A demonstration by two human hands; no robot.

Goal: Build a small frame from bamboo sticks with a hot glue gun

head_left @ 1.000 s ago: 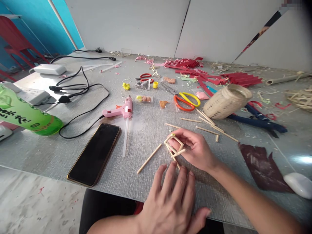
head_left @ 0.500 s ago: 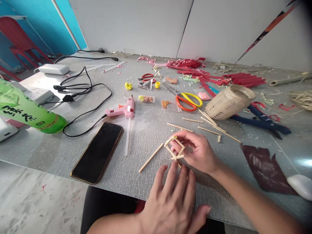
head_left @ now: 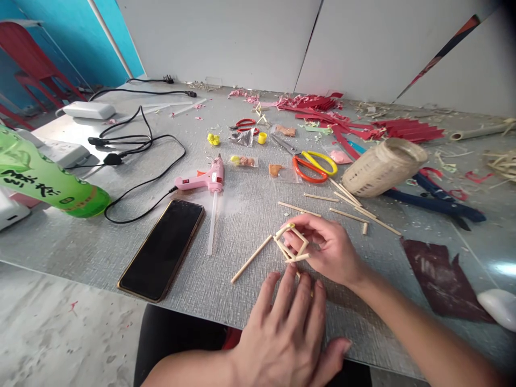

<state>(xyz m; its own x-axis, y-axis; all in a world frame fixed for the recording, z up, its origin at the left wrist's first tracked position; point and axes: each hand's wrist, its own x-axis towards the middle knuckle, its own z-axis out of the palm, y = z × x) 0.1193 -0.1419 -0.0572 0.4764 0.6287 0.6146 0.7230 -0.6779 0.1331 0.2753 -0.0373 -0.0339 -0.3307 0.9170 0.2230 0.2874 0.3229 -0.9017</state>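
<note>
A small frame of glued wooden sticks (head_left: 303,247) stands just above the table, pinched in my right hand (head_left: 332,250). A dab of yellow shows at its top corner. My left hand (head_left: 284,322) lies palm down in front of it, fingers stretched out, with the middle fingertip at the frame's lower end. Part of a stick peeks out between these fingers; what lies under the palm is hidden. One loose wooden stick (head_left: 252,259) rests left of the frame. Beyond my right hand are several more sticks (head_left: 349,215).
A pink glue gun (head_left: 201,180) and a black phone (head_left: 163,250) lie to the left, near a green bottle (head_left: 76,196). Scissors (head_left: 310,166), a tilted jar (head_left: 382,169), blue-handled pliers (head_left: 435,201) and brown sandpaper (head_left: 439,277) are on the right. Red paper scraps (head_left: 407,131) lie behind.
The stick frame has tilted very slightly in my right hand. Both hands stay in nearly the same place, and the whole view has shifted a little.
</note>
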